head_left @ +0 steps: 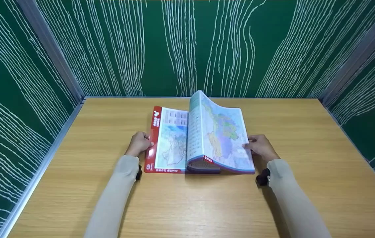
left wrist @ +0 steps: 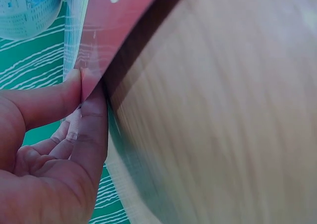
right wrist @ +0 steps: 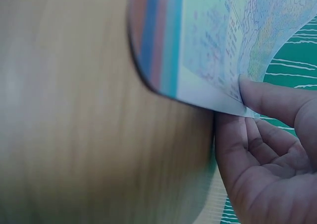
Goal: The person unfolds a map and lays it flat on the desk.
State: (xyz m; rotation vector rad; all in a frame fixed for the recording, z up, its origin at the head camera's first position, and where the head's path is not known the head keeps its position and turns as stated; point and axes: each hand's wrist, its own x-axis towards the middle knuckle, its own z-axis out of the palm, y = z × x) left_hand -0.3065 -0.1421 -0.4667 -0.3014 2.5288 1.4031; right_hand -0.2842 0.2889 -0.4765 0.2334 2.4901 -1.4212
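Note:
An atlas (head_left: 224,132) lies open on the table, with coloured maps on its pages. Its left part has a red border (head_left: 151,145), and a curved stack of pages (head_left: 194,132) rises near the middle. My left hand (head_left: 139,143) pinches the red edge between thumb and fingers, as the left wrist view shows up close. At the opposite side, my right hand (head_left: 261,145) grips the outer edge of the right map page, thumb on top and fingers beneath. In the right wrist view, that page's striped corner (right wrist: 156,40) tilts above the wood.
The wooden table (head_left: 187,205) is bounded by green walls (head_left: 187,49) with white wavy lines and by grey metal posts (head_left: 52,46). Dark wrist devices (head_left: 263,178) sit at both cuffs.

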